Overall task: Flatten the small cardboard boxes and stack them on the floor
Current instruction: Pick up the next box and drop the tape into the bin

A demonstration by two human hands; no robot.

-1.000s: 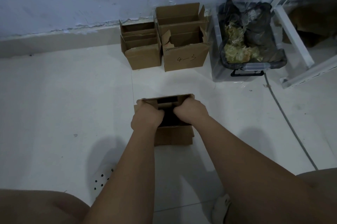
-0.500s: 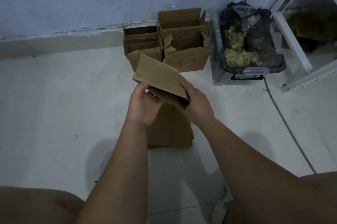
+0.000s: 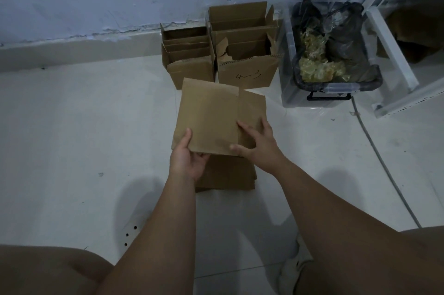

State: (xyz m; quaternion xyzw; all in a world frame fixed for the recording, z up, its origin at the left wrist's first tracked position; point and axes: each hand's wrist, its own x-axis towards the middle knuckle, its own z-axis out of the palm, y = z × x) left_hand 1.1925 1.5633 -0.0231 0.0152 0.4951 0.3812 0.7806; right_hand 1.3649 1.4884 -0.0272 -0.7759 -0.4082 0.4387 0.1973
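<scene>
- Flattened cardboard box hangs just above the floor, its near edge in your hands.
- Your left hand pinches its near left corner, thumb on top and fingers curled underneath.
- Your right hand lies on the top face, fingers spread and fairly straight.
- Right below your fingers, a stack of flattened boxes lies on the floor, partly hidden.
- Beyond your fingers, two open boxes stand side by side at the wall; the right one reads "4-3".
- Beyond and right of your right fingers, a clear bin holds dark bags.
</scene>
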